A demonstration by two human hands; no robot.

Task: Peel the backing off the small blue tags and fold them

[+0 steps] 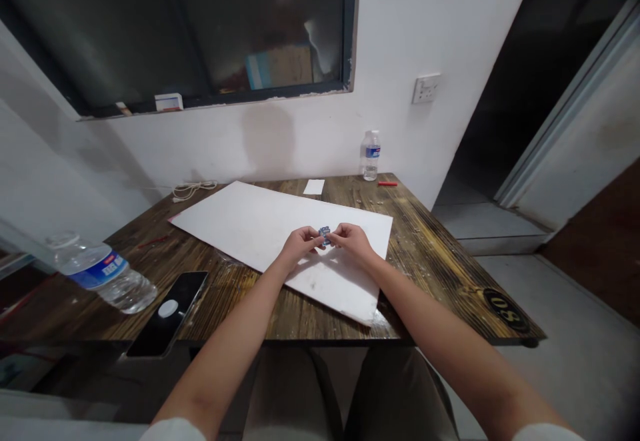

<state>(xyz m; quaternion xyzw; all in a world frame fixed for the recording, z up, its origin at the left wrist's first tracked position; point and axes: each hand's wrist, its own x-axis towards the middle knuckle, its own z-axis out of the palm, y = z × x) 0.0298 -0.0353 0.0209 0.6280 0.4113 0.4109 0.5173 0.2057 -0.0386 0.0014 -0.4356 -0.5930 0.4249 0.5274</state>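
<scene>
Both of my hands meet over a large white sheet [260,228] lying on the wooden table [440,261]. My left hand [299,243] and my right hand [351,239] are both closed in a pinch on a small blue and white object [325,234] held between them, just above the sheet. Too little of the object shows to name it. My forearms reach in from the bottom of the view.
A water bottle [103,273] lies on its side at the left edge, with a black phone [167,311] beside it. An upright bottle [371,154], a red pen [387,183], a paper slip [314,187] and a white cable [193,190] sit along the wall. An open doorway is to the right.
</scene>
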